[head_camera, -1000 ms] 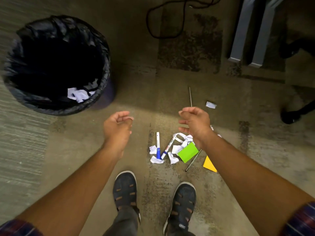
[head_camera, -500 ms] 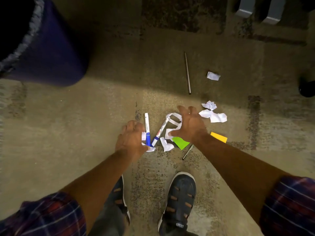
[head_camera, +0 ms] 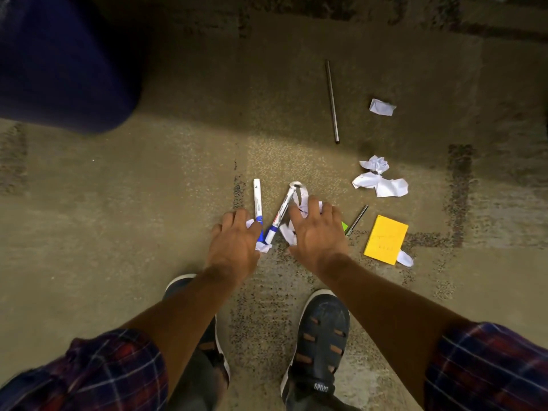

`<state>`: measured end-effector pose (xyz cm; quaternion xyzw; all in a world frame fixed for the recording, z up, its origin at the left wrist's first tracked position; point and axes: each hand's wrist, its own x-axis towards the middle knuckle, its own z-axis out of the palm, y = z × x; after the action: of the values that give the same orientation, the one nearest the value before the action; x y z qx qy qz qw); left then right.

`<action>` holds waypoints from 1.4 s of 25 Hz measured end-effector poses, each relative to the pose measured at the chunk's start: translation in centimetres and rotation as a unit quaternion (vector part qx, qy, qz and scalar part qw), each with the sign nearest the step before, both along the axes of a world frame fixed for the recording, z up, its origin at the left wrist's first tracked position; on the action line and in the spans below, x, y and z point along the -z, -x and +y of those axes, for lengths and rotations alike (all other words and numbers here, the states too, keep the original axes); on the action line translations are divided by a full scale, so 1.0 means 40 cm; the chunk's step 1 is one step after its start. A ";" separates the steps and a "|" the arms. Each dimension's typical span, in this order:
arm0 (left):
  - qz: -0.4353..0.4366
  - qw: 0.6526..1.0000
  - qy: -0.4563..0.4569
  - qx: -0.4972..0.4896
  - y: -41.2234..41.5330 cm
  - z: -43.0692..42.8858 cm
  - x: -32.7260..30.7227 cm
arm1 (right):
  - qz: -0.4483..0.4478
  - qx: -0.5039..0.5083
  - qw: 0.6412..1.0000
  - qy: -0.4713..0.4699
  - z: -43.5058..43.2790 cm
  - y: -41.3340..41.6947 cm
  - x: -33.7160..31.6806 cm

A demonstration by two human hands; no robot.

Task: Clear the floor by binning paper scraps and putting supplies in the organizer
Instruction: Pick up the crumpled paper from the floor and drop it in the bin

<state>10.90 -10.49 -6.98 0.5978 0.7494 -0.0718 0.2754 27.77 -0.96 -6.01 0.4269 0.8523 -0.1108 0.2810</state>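
Observation:
My left hand [head_camera: 234, 243] is down on the carpet, its fingers curled over a white paper scrap [head_camera: 263, 247] beside a blue-capped marker [head_camera: 257, 200]. A second marker [head_camera: 281, 212] lies slanted between my hands. My right hand [head_camera: 317, 232] rests with its fingers spread on a pile of white paper scraps [head_camera: 287, 234], hiding most of a green note [head_camera: 344, 226]. To the right lie crumpled papers [head_camera: 382, 185], a smaller ball [head_camera: 375, 164] and a far scrap [head_camera: 382, 107]. A yellow sticky pad [head_camera: 385, 240] and a thin pen [head_camera: 357, 219] lie right of my right hand.
The dark blue bin [head_camera: 59, 60] stands at the upper left, its opening out of view. A long metal rod [head_camera: 332, 100] lies on the carpet beyond the pile. My two shoes [head_camera: 318, 342] stand just behind the hands. No organizer is in view.
I have bent lower, so the pile looks nearer. Both hands came down from the air onto the scraps, and the left hand's fingers have curled over a scrap.

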 end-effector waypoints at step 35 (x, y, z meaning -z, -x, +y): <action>-0.524 0.507 -0.187 -0.658 0.394 0.225 -0.705 | 0.508 0.608 0.437 0.425 0.278 0.450 -0.704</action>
<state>-4.88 -1.50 21.20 -0.1006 0.6427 0.5980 0.4682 9.76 10.16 22.15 0.5291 0.2086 -0.7987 -0.1964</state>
